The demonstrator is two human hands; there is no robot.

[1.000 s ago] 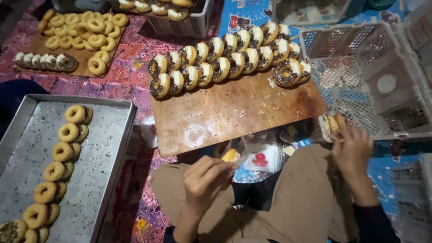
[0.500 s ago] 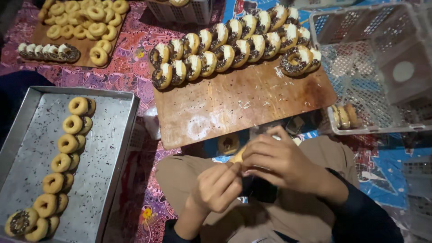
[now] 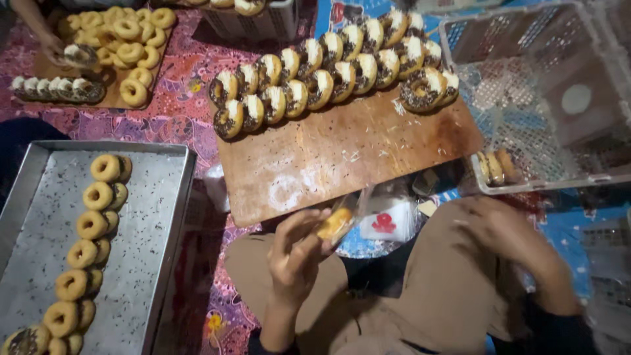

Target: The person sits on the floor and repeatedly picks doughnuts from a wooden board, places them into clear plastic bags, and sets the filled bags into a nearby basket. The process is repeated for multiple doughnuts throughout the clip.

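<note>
My left hand is raised over my lap, fingers closed on a glazed donut that sits inside a clear plastic bag with a red mark. The bag trails to the right of the hand, just below the near edge of the wooden board. My right hand is blurred, off to the right above my knee and apart from the bag; nothing shows in it, and its fingers are too smeared to read.
Two rows of topped donuts line the board's far side. A metal tray at left holds a column of plain donuts. A white plastic crate at right holds wrapped donuts. Another person's hand works at a far-left board.
Both hands were together on the bag half a second ago. Now my right hand has pulled away to the right, and my left hand alone keeps the bagged donut.
</note>
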